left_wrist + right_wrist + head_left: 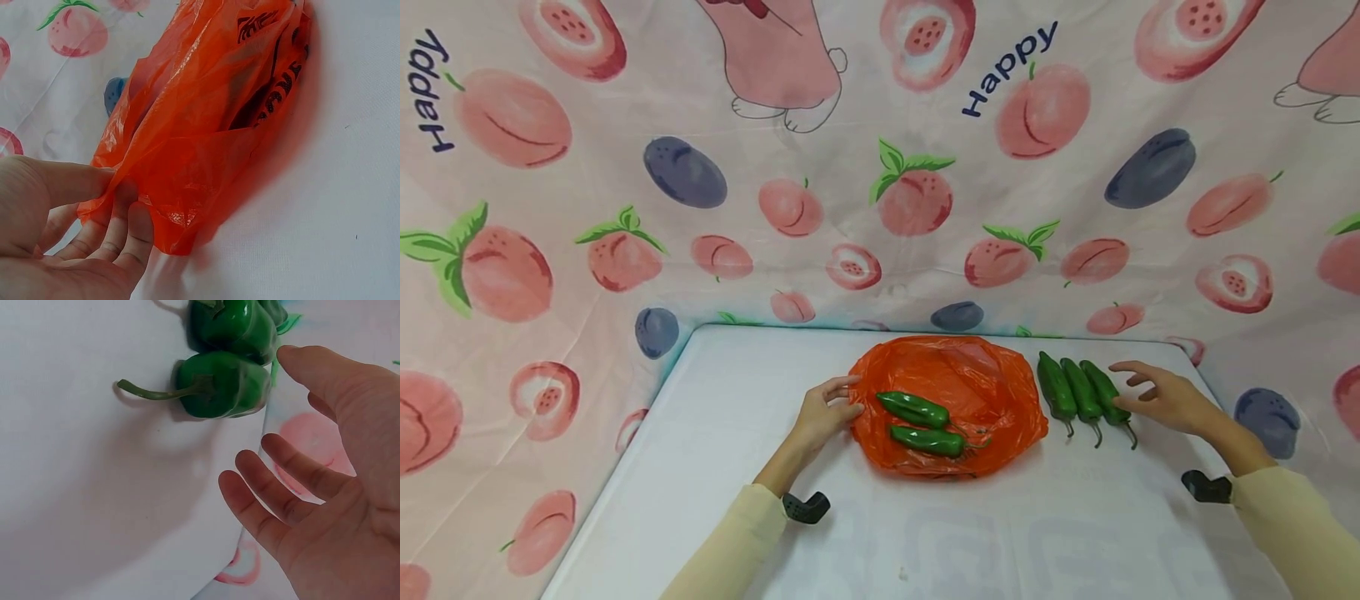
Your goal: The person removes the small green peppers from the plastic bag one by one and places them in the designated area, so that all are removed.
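I'm wearing pale-yellow fabric sleeves point(730, 542) over a smooth, matte white tabletop point(925, 542). My L hand point(822, 414) is pinching the L edge of a thin, crinkly, shiny orange-red plastic bag point(973, 375) btwn thumb & fingers; black print is showing on its side. Two long, tapered, glossy green peppers point(917, 410) are lying on or in it, can't tell which. My R hand point(1165, 400) is hovering w/ fingers loosely spread, holding nothing, by three similar curved-stem peppers point(1079, 392) lining up R of bag. Behind, pink fruit-print cloth point(842, 142) is hanging.
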Action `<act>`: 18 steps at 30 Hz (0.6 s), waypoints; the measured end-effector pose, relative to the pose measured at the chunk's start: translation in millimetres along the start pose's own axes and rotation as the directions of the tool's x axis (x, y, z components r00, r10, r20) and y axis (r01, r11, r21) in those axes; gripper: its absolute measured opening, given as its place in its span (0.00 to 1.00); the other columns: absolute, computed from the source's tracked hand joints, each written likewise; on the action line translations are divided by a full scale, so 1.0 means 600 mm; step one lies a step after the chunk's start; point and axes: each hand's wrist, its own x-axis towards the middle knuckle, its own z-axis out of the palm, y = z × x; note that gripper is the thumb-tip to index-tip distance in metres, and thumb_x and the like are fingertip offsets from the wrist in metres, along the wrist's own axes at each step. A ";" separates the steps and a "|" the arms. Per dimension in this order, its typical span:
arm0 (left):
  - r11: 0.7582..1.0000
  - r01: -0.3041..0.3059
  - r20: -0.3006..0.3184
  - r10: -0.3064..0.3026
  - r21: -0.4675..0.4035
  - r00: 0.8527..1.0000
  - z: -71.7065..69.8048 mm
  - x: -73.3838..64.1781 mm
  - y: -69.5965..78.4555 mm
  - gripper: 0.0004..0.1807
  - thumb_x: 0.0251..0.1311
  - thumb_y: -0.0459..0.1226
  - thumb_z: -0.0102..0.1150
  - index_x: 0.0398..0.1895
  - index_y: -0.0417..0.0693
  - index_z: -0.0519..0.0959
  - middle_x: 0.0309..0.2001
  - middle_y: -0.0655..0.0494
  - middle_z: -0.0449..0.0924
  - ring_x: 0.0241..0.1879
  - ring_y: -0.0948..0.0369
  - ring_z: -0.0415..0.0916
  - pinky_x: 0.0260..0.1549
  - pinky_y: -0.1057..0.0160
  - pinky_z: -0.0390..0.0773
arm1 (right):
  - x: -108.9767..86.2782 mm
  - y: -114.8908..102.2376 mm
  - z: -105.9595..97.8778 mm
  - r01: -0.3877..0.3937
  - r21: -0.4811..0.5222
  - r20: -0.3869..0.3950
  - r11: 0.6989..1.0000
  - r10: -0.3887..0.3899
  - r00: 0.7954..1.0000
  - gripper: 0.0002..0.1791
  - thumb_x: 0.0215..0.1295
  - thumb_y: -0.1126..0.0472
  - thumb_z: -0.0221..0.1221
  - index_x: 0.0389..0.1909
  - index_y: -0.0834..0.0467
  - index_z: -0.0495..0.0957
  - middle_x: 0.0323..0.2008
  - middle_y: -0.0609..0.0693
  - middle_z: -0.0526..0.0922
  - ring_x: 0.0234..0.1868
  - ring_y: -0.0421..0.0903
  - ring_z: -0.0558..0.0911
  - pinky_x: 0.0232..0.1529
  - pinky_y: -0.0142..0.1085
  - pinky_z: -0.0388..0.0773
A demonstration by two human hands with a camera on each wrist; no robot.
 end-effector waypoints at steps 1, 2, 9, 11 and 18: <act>1.000 0.001 0.000 -0.001 0.001 1.000 0.000 0.000 0.000 0.26 0.60 0.24 0.65 0.63 0.40 0.79 0.48 0.42 0.79 0.31 0.60 0.80 0.30 0.64 0.84 | 0.000 -0.002 0.000 0.010 -0.007 -0.006 1.000 -0.010 1.000 0.36 0.68 0.52 0.67 0.70 0.63 0.66 0.55 0.77 0.76 0.47 0.70 0.83 0.39 0.61 0.83; 1.000 0.005 -0.002 -0.005 0.002 1.000 0.000 0.000 0.001 0.26 0.60 0.24 0.65 0.63 0.40 0.79 0.48 0.42 0.79 0.31 0.60 0.80 0.31 0.64 0.84 | -0.001 -0.005 -0.001 0.021 -0.013 -0.012 1.000 -0.021 1.000 0.36 0.68 0.52 0.68 0.70 0.63 0.66 0.55 0.77 0.76 0.46 0.69 0.83 0.40 0.62 0.83; 1.000 0.010 0.003 -0.010 0.000 1.000 -0.001 0.000 0.001 0.26 0.61 0.24 0.65 0.63 0.41 0.79 0.48 0.42 0.78 0.32 0.59 0.80 0.31 0.63 0.84 | -0.002 -0.014 -0.004 0.072 -0.043 -0.035 0.997 -0.073 0.997 0.34 0.67 0.54 0.69 0.69 0.61 0.68 0.54 0.75 0.78 0.45 0.67 0.84 0.39 0.61 0.83; 1.000 0.013 0.005 -0.013 0.001 1.000 -0.001 0.000 0.001 0.26 0.61 0.24 0.65 0.64 0.42 0.79 0.49 0.42 0.78 0.32 0.59 0.80 0.32 0.63 0.84 | -0.002 -0.017 -0.005 0.076 -0.046 -0.038 0.996 -0.078 0.996 0.34 0.66 0.55 0.69 0.69 0.61 0.68 0.54 0.75 0.78 0.45 0.67 0.84 0.39 0.61 0.83; 1.000 0.008 0.005 -0.008 0.006 1.000 0.000 -0.001 0.002 0.26 0.62 0.25 0.65 0.64 0.41 0.78 0.49 0.41 0.78 0.32 0.59 0.80 0.33 0.61 0.85 | -0.003 -0.036 -0.013 0.100 -0.065 -0.056 0.993 -0.104 0.993 0.34 0.65 0.55 0.70 0.68 0.60 0.69 0.53 0.73 0.79 0.45 0.64 0.84 0.41 0.61 0.83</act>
